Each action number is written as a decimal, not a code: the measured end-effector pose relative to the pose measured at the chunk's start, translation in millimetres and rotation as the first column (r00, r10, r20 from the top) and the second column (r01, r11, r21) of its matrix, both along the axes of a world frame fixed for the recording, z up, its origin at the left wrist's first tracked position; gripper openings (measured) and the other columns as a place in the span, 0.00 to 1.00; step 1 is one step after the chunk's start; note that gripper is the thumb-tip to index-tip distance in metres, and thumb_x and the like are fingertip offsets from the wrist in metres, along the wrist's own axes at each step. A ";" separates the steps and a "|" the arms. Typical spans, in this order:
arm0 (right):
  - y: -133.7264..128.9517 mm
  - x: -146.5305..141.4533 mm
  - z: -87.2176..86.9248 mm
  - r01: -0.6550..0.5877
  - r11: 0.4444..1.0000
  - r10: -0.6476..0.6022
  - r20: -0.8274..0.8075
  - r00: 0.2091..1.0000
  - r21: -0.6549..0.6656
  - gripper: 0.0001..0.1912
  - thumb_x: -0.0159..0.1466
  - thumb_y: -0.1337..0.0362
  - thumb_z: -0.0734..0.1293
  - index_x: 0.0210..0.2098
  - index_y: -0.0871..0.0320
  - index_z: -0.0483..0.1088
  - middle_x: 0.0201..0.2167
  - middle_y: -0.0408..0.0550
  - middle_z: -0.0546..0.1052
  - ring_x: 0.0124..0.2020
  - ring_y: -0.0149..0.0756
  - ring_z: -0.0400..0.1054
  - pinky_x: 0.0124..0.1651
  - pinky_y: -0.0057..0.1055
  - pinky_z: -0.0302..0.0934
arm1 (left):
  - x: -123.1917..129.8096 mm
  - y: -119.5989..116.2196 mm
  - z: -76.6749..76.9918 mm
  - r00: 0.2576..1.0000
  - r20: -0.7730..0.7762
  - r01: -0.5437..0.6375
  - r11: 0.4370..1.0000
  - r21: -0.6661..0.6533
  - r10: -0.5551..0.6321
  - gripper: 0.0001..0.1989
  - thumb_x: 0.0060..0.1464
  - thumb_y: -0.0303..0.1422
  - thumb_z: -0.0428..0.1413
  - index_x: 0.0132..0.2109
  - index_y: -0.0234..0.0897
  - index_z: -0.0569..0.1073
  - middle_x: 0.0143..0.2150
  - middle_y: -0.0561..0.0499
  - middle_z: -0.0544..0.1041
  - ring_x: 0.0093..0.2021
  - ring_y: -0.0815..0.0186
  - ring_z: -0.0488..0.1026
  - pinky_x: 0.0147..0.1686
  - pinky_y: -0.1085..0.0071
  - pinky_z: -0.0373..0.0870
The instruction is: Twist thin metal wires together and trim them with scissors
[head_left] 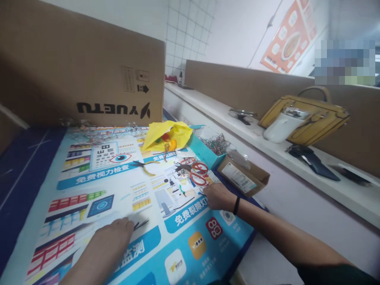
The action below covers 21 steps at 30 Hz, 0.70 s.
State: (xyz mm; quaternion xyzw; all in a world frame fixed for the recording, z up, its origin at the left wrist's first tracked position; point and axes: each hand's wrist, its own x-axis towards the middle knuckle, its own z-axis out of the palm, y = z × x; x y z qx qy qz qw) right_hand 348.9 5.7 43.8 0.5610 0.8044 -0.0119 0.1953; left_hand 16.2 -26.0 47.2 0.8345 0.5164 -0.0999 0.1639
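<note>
My left hand (117, 233) is closed low over the printed sheet (175, 245), seen from its back. Two thin dark prongs of a tool (141, 224) stick out past its fingers; the rest is hidden in the palm. My right hand (219, 196), with a black band at the wrist, has its fingers pinched together at the sheet's right side. Whatever they pinch is too small to make out. Just beyond them lie red-handled scissors (199, 174) beside a tangle of small dark bits (183, 169). Yellow-handled pliers (145, 168) rest farther left.
A yellow bag (181, 132) with small colored pieces lies at the back. Beside it are a teal box (212, 155) of tangled wire-like pieces and a small cardboard carton (242, 176). A large cardboard box (103, 71) blocks the back left. A yellow handbag (320, 114) stands on the right ledge.
</note>
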 end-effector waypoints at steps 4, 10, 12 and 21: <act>5.0 -25.3 4.8 -0.085 0.996 0.086 -0.084 0.993 0.013 0.10 0.53 0.67 0.60 0.33 0.59 0.70 0.31 0.53 0.76 0.33 0.43 0.70 0.31 0.30 0.57 | 7.8 -5.2 0.9 0.998 -0.025 0.057 0.997 -0.044 -0.058 0.21 0.49 0.22 0.40 0.45 0.32 0.72 0.43 0.38 0.73 0.44 0.52 0.70 0.42 0.55 0.65; 63.3 -84.0 10.5 0.029 1.000 -0.028 -0.398 0.917 -0.002 0.08 0.52 0.66 0.61 0.32 0.60 0.69 0.31 0.52 0.76 0.36 0.41 0.69 0.34 0.29 0.57 | 14.0 -8.7 1.4 0.996 -0.047 0.078 0.997 -0.024 -0.079 0.23 0.47 0.18 0.39 0.46 0.31 0.72 0.45 0.37 0.73 0.43 0.53 0.71 0.40 0.54 0.65; 94.4 -98.8 9.5 0.158 0.982 -0.187 -0.522 0.832 -0.099 0.07 0.51 0.66 0.62 0.30 0.60 0.68 0.28 0.49 0.76 0.32 0.38 0.70 0.30 0.26 0.58 | 13.8 -7.9 1.7 0.995 -0.050 0.082 0.996 -0.040 -0.084 0.22 0.47 0.18 0.40 0.45 0.31 0.72 0.44 0.37 0.73 0.42 0.52 0.71 0.39 0.55 0.66; 182.1 -121.5 -21.1 0.324 0.861 -0.489 -0.463 0.739 -0.393 0.05 0.51 0.71 0.64 0.19 0.64 0.67 0.11 0.44 0.68 0.14 0.30 0.64 0.18 0.23 0.59 | 15.7 -4.8 1.8 0.996 0.000 0.090 0.996 -0.022 -0.090 0.21 0.46 0.16 0.41 0.43 0.27 0.72 0.43 0.35 0.73 0.42 0.48 0.70 0.37 0.50 0.67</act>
